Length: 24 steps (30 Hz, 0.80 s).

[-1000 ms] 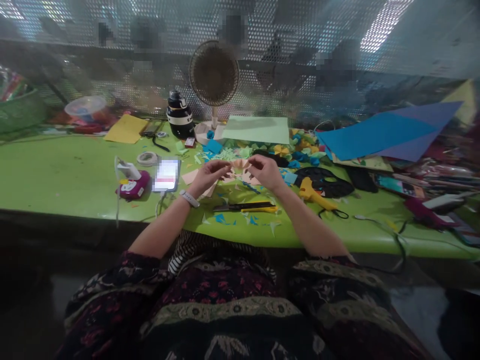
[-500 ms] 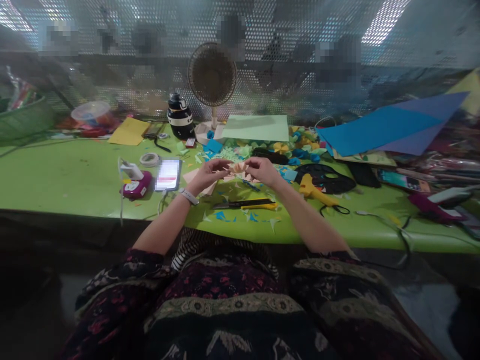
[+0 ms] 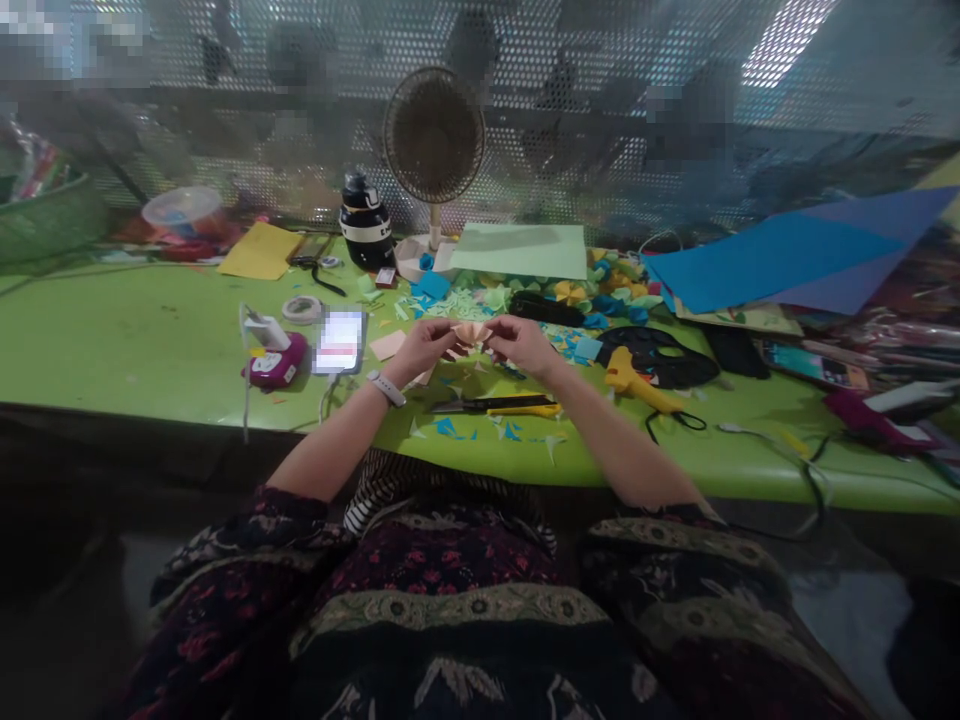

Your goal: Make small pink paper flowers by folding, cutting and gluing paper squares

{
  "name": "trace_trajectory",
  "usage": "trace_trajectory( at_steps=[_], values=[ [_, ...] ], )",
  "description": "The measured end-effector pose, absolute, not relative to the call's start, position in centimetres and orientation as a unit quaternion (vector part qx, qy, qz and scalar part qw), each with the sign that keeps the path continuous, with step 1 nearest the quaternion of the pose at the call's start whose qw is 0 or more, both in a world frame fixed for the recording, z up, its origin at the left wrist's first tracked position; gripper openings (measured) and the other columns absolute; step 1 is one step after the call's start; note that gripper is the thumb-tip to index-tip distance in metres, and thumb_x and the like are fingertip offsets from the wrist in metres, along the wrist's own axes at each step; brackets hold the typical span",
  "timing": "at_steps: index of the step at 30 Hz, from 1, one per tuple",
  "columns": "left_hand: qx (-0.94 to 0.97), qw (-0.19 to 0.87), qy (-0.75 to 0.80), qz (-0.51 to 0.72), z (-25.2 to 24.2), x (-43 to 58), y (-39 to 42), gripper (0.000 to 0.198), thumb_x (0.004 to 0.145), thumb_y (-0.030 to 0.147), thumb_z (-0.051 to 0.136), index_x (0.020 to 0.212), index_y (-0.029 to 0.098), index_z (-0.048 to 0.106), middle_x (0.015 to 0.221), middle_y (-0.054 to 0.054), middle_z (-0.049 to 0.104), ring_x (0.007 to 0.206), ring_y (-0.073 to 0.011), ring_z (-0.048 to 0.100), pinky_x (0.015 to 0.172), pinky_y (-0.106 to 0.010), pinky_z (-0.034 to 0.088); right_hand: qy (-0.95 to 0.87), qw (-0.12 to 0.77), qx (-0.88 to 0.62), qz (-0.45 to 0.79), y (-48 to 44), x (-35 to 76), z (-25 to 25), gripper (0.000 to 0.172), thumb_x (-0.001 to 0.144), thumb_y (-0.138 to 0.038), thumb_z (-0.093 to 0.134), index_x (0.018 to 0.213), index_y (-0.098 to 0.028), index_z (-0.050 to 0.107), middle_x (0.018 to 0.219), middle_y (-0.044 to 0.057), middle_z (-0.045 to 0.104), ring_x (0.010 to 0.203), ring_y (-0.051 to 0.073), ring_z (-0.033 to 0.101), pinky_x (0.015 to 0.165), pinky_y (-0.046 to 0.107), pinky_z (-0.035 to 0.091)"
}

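A small pale peach piece of folded paper point(image 3: 472, 336) is stretched between my two hands above the table. My left hand point(image 3: 426, 350), with a white band at the wrist, pinches its left side. The right side is pinched by my right hand point(image 3: 523, 346). Pale pink paper point(image 3: 388, 345) lies beside and partly under my left hand. Scissors point(image 3: 457, 406) and a yellow cutter point(image 3: 523, 405) lie just in front, among blue and white paper scraps point(image 3: 450, 428). A yellow glue gun point(image 3: 634, 378) rests to the right of my right forearm.
Behind my hands stand a fan point(image 3: 435, 135) and a dark bottle point(image 3: 365, 225). A phone point(image 3: 337, 342), a tape roll point(image 3: 301, 309) and a purple power socket point(image 3: 274, 360) lie left. Blue sheets point(image 3: 795, 255) jut out right, beyond a black palette point(image 3: 675, 358).
The view has shifted slightly, so the table items appear a little to the right. The peach paper looks more spread and fan-like between my fingers; both hands keep their hold.
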<state>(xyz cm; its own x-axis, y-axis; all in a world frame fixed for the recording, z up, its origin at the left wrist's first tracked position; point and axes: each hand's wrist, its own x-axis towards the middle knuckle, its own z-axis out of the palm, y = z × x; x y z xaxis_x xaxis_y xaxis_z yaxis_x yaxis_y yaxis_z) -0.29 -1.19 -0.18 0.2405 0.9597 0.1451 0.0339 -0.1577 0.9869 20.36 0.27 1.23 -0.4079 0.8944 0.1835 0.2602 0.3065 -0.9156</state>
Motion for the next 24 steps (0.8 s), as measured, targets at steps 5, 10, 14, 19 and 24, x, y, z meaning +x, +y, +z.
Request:
trace_trajectory(
  at_steps=[5, 10, 14, 19, 24],
  values=[
    [0.560, 0.479, 0.439, 0.514, 0.1, -0.5, -1.1, 0.035, 0.085, 0.050, 0.071, 0.090, 0.016, 0.064, 0.080, -0.007, 0.075, 0.068, -0.0173, 0.074, 0.053, -0.021, 0.050, -0.771, 0.323, -0.443, 0.324, 0.4, 20.3, 0.9, 0.026, 0.077, -0.040, 0.070, 0.091, -0.018, 0.067, 0.077, 0.003, 0.070, 0.062, 0.016, 0.060, 0.062, 0.030, 0.047],
    [0.535, 0.466, 0.449, 0.544, 0.1, -0.6, -1.0, 0.027, 0.086, 0.040, 0.071, 0.085, 0.016, 0.061, 0.079, -0.004, 0.074, 0.064, -0.0122, 0.072, 0.050, -0.016, 0.048, -0.842, 0.179, -0.467, 0.200, -0.7, 19.1, 0.8, 0.017, 0.083, -0.033, 0.068, 0.089, -0.018, 0.072, 0.085, 0.005, 0.073, 0.077, 0.018, 0.064, 0.069, 0.027, 0.041],
    [0.536, 0.468, 0.445, 0.544, -0.1, -0.6, -1.0, 0.022, 0.088, 0.036, 0.068, 0.085, 0.016, 0.061, 0.077, -0.004, 0.074, 0.062, -0.0113, 0.071, 0.048, -0.015, 0.047, -0.864, 0.093, -0.475, 0.136, -1.1, 18.3, 0.3, 0.018, 0.085, -0.032, 0.067, 0.094, -0.018, 0.073, 0.092, 0.005, 0.075, 0.083, 0.019, 0.064, 0.067, 0.027, 0.037],
    [0.523, 0.473, 0.457, 0.543, 0.1, -0.5, -0.9, 0.020, 0.088, 0.033, 0.068, 0.080, 0.016, 0.061, 0.069, -0.002, 0.072, 0.057, -0.0093, 0.069, 0.048, -0.014, 0.044, -0.877, 0.072, -0.460, 0.123, -0.7, 18.5, 0.1, 0.018, 0.087, -0.025, 0.063, 0.098, -0.018, 0.074, 0.098, 0.007, 0.075, 0.090, 0.021, 0.064, 0.071, 0.027, 0.038],
    [0.507, 0.478, 0.456, 0.553, 0.2, -0.5, -0.8, 0.016, 0.089, 0.025, 0.066, 0.079, 0.015, 0.061, 0.066, 0.000, 0.071, 0.053, -0.0075, 0.066, 0.050, -0.015, 0.046, -0.899, 0.067, -0.406, 0.148, -0.3, 19.3, 0.8, 0.020, 0.083, -0.019, 0.061, 0.096, -0.018, 0.077, 0.099, 0.007, 0.073, 0.087, 0.019, 0.062, 0.071, 0.026, 0.038]
  ],
)
